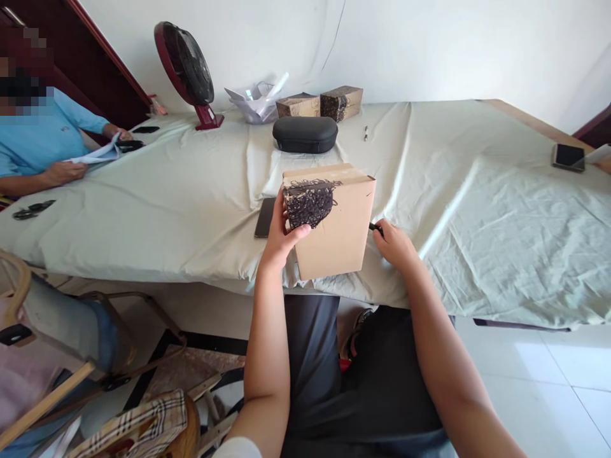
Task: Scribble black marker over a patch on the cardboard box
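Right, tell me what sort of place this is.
Probably a shared workroom, perhaps a small office or a room at home: a long table draped in pale cloth, a fan standing on it, and a seated person in blue holding papers.

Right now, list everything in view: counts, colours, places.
Box: 1, brown with black scribble, centre
Slim object: 1, black, right of box
Case: 1, black, behind box
Tiny item: 1, dark and pale, right of case
Back boxes: 2, brown, dark-marked, behind case
Fan: 1, red and black, back left
Container: 1, whitish, beside fan
Coworker: 1, blue shirt, left
Paper: uncounted, white, held by coworker
Flat devices: 3, dark, beside box, near coworker, far right
Unclear items: 2, black, left
Tablecloth: 1, pale green, across centre
Chair: at least 1, grey and tan, lower left
Checked cloth: 1, beige, bottom left
Legs: 2, dark trousers, below
Left hand: 1, bare, gripping box
Right hand: 1, bare, holding slim object
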The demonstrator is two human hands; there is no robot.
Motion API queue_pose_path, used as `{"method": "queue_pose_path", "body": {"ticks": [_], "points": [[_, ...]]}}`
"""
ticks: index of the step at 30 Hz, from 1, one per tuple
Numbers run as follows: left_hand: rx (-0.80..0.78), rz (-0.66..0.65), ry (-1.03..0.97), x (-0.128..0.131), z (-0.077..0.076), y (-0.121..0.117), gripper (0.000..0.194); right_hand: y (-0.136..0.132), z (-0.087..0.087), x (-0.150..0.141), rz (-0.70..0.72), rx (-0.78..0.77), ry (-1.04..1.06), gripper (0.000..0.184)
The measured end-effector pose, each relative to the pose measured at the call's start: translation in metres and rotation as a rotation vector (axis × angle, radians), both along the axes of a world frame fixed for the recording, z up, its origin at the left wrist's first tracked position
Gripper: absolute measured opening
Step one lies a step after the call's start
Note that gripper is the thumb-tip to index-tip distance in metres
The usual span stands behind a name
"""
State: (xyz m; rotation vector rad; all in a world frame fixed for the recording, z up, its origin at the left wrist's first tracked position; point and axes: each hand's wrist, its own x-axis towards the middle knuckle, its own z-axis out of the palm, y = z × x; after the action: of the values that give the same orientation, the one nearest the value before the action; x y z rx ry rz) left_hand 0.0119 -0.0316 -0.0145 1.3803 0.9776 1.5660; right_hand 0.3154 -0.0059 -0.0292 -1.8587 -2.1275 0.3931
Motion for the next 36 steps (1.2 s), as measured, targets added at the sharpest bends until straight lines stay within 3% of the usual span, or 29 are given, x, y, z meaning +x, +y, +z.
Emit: {"method": "queue_pose_path", "body": {"ticks": [6, 13, 23, 29, 32, 36], "points": [[-0.013, -0.025, -0.007, 0.003, 0.005, -0.004, 0.119, -0.006, 0.01, -0.002, -0.089, -0.11, -0.127, 0.034], [-0.019, -0.024, -0.013, 0.008, 0.008, -0.005, 0.119, -0.01, 0.017, -0.006, -0.146, -0.168, -0.103, 0.039], [-0.025, -0.03, -0.019, 0.009, 0.007, -0.004, 0.122, -0.011, 0.012, -0.007, -0.111, -0.141, -0.12, 0.053], [-0.024, -0.023, -0.012, 0.01, 0.009, -0.006, 0.12, -0.024, 0.03, 0.004, -0.057, -0.228, -0.211, 0.076], [-0.016, -0.026, 0.008, 0.01, 0.01, -0.006, 0.12, -0.031, 0.045, 0.018, -0.087, -0.298, -0.083, 0.079], [0.005, -0.037, 0.064, 0.009, 0.01, -0.006, 0.12, -0.038, 0.063, 0.036, -0.146, -0.351, 0.377, 0.047]]}}
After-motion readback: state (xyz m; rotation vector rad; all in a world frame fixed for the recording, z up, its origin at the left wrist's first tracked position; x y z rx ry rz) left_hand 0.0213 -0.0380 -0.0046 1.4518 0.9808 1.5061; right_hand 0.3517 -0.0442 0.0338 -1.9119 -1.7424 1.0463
